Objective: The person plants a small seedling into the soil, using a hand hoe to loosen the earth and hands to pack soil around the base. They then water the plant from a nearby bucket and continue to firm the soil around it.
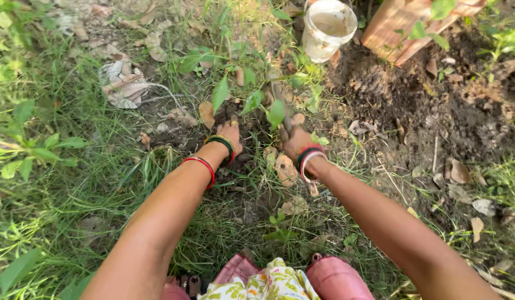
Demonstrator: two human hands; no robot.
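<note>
A small green-leaved sapling (256, 99) stands in dark soil between my two hands. My left hand (229, 133) reaches down to the soil at its base on the left, fingers pressed into the earth; bangles in red, green and yellow ring that wrist. On the sapling's right side my right hand (295, 141) is closed around the handle of a thin metal digging tool (280, 103), whose shaft points up and away past the stem. Red, black and white bangles sit on the right wrist.
A white plastic bucket (326, 28) of muddy water stands at the top. Beside it lies a reddish brick (404, 25). Bare dug earth (435, 105) spreads to the right, grass (63, 183) to the left, with a crumpled pale scrap (123, 86). My pink-clad knees (335, 278) are at the bottom.
</note>
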